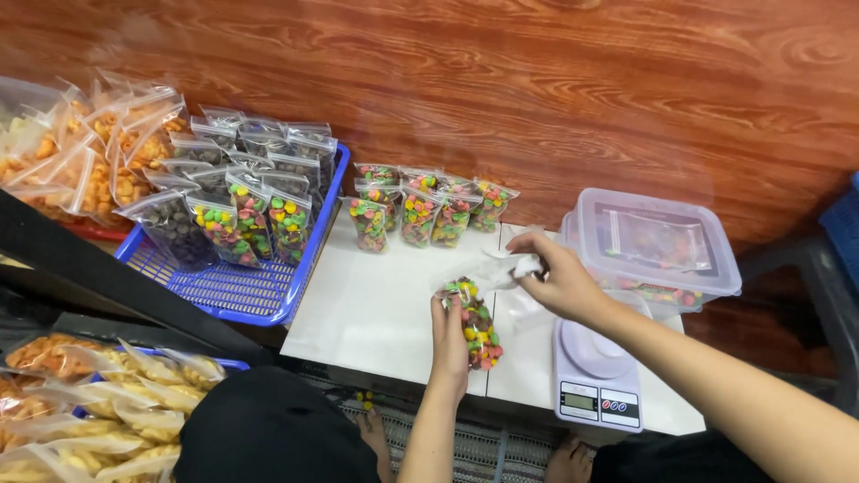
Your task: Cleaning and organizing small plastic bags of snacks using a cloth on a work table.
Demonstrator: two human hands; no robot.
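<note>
My left hand grips a small clear zip bag of multicoloured candies from below, just above the white board. My right hand pinches the bag's clear top flap, pulling it to the right. Behind the bag, several filled candy bags stand in a row at the board's far edge.
A white digital scale sits under my right forearm. A lidded clear plastic tub is at the right. A blue basket holds several candy and chocolate bags at the left. Bags of yellow snacks lie at lower left. My bare feet rest on a striped mat.
</note>
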